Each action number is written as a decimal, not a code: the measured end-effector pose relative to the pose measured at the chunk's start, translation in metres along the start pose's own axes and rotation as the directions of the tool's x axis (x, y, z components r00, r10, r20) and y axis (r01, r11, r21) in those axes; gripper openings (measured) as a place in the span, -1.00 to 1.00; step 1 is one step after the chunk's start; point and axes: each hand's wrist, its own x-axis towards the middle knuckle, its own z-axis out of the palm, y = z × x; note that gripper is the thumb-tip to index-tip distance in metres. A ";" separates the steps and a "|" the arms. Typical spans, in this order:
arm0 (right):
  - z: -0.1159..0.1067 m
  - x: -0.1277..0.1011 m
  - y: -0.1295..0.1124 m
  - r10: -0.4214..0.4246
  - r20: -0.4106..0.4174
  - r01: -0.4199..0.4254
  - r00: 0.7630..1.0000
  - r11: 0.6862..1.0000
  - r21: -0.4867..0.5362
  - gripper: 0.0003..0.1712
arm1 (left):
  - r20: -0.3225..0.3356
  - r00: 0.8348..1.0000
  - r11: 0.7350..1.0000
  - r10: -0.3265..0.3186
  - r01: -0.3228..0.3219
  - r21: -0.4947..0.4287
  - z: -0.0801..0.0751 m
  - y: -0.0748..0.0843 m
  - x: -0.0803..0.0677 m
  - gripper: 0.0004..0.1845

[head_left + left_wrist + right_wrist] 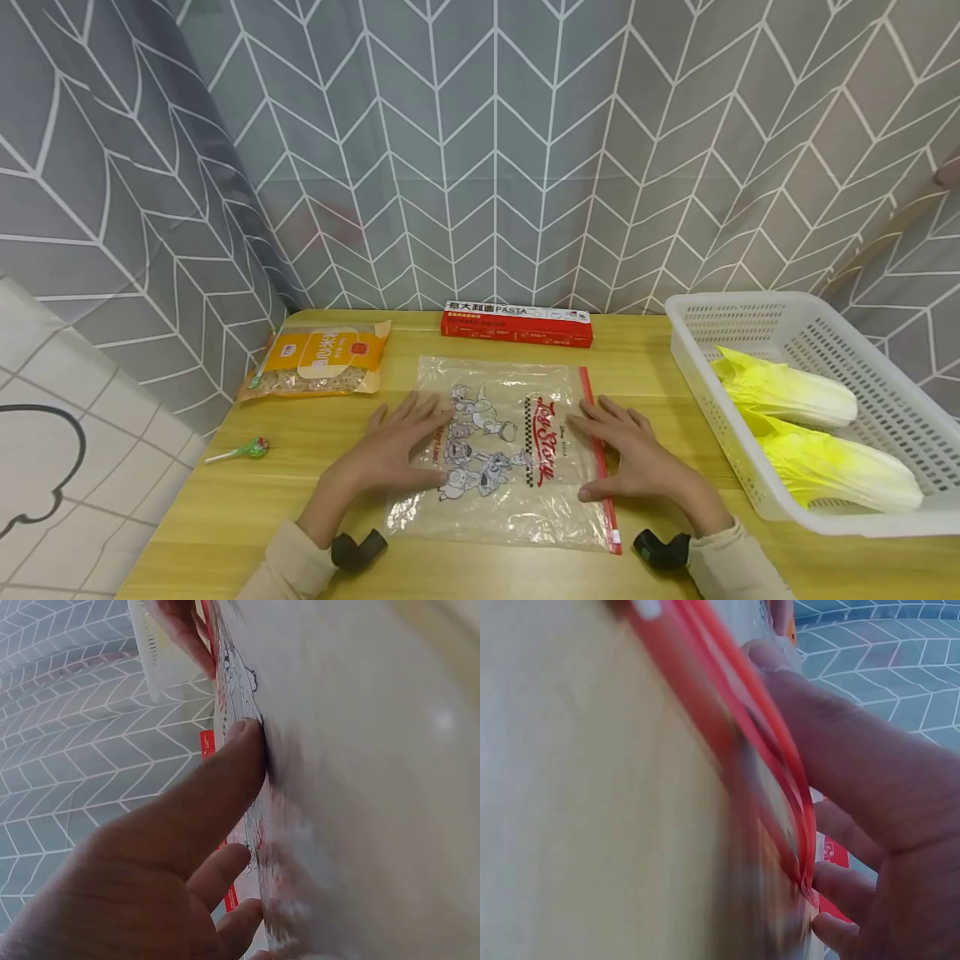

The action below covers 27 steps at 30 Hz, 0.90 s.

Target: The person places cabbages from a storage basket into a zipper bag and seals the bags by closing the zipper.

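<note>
Both hands flat on a clear zip bag (510,450) lying on the desk (300,467), centre front. Bag has cartoon print and a red zip strip (598,458) along its right edge.

Left hand (397,446): fingers straight and spread, pressing the bag's left part, not gripping. Left wrist view confirms it: fingertips (244,735) are pushed against the plastic next to the print.

Right hand (633,454): fingers straight too, lying across the zip strip on the right edge, thumb near the strip lower down. Right wrist view shows fingers (832,742) resting on the red strip; blurred, so no finer detail.

Around it:
- orange packet (318,360) at back left of the bag, apart from it
- red pasta box (517,323) behind the bag, against the patterned curtain (480,150)
- lollipop (240,452) near the left desk edge
- white basket (810,400) on the right, holding two napa cabbages (795,396), one in front of the other
</note>
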 end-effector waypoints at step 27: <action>0.019 0.021 -0.003 0.039 -0.036 -0.039 0.999 0.999 0.000 0.08 | -0.024 0.999 0.999 -0.045 0.045 0.021 -0.007 -0.021 0.002 -0.21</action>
